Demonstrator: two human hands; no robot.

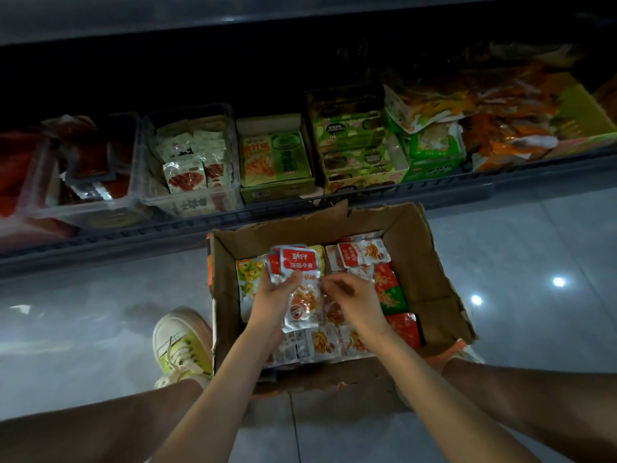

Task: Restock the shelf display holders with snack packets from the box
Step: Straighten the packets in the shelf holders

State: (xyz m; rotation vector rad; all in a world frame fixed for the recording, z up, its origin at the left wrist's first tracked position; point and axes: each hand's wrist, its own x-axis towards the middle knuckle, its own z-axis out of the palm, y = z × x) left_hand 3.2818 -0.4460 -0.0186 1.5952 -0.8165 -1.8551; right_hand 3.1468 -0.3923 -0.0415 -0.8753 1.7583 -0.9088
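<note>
Box point(421, 262) on floor point(517, 262), mid-view, between person's legs. Shelf point(434, 195) at 12 o'clock from box, just behind it. Holders in row on shelf, seen from box: tub point(83, 208) at 10 o'clock, clear tub point(233, 155) at 11, carton point(277, 192) at 12, tall carton point(364, 182) at 12–1, tray point(587, 108) at 2. Packets in each holder. Shoe point(180, 342) at 8 o'clock, just beside box's left wall. Packets point(364, 253) fill box bottom. Left hand point(272, 295) and right hand point(354, 295) inside box, side by side. Stack point(297, 262) in left hand, above the packets; right fingertips at stack's 3 o'clock edge.
</note>
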